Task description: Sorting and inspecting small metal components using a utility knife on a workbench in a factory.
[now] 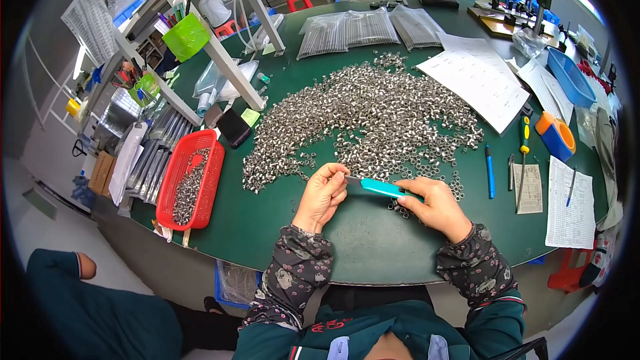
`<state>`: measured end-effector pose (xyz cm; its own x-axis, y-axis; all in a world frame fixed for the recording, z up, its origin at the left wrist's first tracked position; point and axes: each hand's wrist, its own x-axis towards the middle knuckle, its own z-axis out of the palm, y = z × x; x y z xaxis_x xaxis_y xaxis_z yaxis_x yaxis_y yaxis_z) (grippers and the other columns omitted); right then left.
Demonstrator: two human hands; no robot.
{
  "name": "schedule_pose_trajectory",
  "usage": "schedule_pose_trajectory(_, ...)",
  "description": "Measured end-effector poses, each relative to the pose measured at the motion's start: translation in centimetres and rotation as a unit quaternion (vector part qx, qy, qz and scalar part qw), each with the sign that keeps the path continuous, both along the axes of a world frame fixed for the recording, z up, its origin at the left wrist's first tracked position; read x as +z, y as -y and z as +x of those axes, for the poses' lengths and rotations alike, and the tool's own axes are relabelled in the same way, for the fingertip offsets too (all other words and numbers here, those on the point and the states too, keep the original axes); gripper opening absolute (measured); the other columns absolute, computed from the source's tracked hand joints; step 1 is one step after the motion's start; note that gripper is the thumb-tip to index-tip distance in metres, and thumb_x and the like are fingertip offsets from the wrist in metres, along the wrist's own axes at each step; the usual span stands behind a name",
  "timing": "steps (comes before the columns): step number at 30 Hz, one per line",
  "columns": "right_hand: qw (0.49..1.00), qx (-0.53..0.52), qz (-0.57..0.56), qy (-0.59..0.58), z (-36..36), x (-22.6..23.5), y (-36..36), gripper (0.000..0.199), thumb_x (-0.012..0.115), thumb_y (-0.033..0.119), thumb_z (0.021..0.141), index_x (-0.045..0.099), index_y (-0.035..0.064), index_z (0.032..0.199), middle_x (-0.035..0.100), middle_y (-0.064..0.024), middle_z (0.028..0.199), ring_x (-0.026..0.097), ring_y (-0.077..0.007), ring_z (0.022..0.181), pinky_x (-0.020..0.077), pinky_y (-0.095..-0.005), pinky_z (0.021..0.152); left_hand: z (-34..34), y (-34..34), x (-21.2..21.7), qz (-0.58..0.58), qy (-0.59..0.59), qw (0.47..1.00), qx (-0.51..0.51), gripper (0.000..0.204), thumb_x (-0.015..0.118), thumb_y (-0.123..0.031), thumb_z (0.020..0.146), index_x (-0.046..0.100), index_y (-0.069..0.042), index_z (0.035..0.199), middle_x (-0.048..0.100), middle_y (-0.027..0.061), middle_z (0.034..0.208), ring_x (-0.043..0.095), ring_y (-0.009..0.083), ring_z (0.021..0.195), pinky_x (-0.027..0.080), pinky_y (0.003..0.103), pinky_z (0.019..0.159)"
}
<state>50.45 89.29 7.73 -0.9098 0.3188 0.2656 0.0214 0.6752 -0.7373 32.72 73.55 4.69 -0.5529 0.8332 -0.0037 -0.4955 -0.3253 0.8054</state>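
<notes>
My right hand (437,207) is closed round the teal handle of a utility knife (381,188), whose blade points left. At the blade's tip, my left hand (321,199) pinches thumb and forefinger together. Whatever sits between those fingertips is too small to make out, and the blade end touches or nearly touches them. Just beyond both hands, a wide heap of small shiny metal rings (373,113) spreads over the green table (373,260). A few loose rings lie under and beside the knife.
At the left edge stands a red basket (215,183) partly filled with small metal pieces. Bags of metal tubes (370,29) lie at the back. To the right are paper sheets (477,83), a blue pen (490,172), a screwdriver (525,135) and a tape roll (557,135). Another person (100,313) is at lower left.
</notes>
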Motion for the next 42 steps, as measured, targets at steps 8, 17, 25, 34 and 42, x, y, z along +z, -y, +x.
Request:
schedule_pose_trajectory(8, 0.996, -0.031, 0.081, -0.008, 0.0, 0.3, 0.4, 0.026, 0.061, 0.023, 0.075, 0.061, 0.0097, 0.098, 0.055, -0.0096, 0.072, 0.056, -0.0283, 0.067, 0.0444, -0.0379, 0.058, -0.3, 0.3, -0.4, -0.001, 0.003, 1.000, -0.015, 0.011, 0.054, -0.011, 0.086, 0.054, -0.002, 0.091, 0.043, -0.0039, 0.064, 0.028, 0.0021, 0.047, 0.024, 0.016, 0.039)
schedule_pose_trajectory(17, 0.987, -0.043, 0.149, -0.048, 0.1, 0.3, 0.2, 0.028, 0.062, 0.021, 0.074, 0.059, 0.0114, 0.099, 0.050, -0.0077, 0.068, 0.054, -0.0267, 0.065, 0.0433, -0.0379, 0.057, -0.3, 0.2, -0.3, -0.023, 0.002, 1.000, -0.012, 0.013, 0.053, -0.013, 0.087, 0.054, -0.001, 0.091, 0.048, -0.0002, 0.067, 0.031, 0.0019, 0.046, 0.025, 0.015, 0.039)
schedule_pose_trajectory(25, 0.975, -0.053, 0.196, -0.092, -0.1, 0.4, 0.2, 0.029, 0.065, 0.017, 0.070, 0.059, 0.0098, 0.097, 0.050, -0.0075, 0.067, 0.053, -0.0256, 0.063, 0.0428, -0.0371, 0.055, -0.3, 0.3, -0.4, -0.027, 0.014, 0.999, -0.013, 0.016, 0.051, -0.016, 0.088, 0.055, -0.001, 0.088, 0.049, 0.0013, 0.068, 0.032, 0.0020, 0.048, 0.026, 0.015, 0.040)
schedule_pose_trajectory(34, 0.955, 0.012, 0.257, -0.145, 0.3, 1.4, 1.2, 0.032, 0.069, 0.016, 0.061, 0.059, 0.0087, 0.091, 0.050, -0.0047, 0.069, 0.052, -0.0214, 0.064, 0.0405, -0.0335, 0.056, -0.6, 0.4, 0.0, -0.034, 0.039, 0.998, 0.040, 0.016, 0.051, -0.016, 0.088, 0.056, -0.001, 0.090, 0.048, 0.0012, 0.074, 0.034, 0.0025, 0.050, 0.026, 0.014, 0.040)
schedule_pose_trajectory(42, 0.955, 0.037, 0.267, -0.124, 0.7, 2.8, 1.8, 0.026, 0.068, 0.017, 0.062, 0.057, 0.0085, 0.083, 0.049, -0.0032, 0.068, 0.051, -0.0204, 0.065, 0.0402, -0.0329, 0.057, -1.0, 0.6, -0.2, 0.013, 0.045, 0.999, 0.027, 0.013, 0.050, -0.013, 0.088, 0.054, -0.003, 0.095, 0.049, 0.0016, 0.078, 0.036, 0.0032, 0.052, 0.027, 0.015, 0.041)
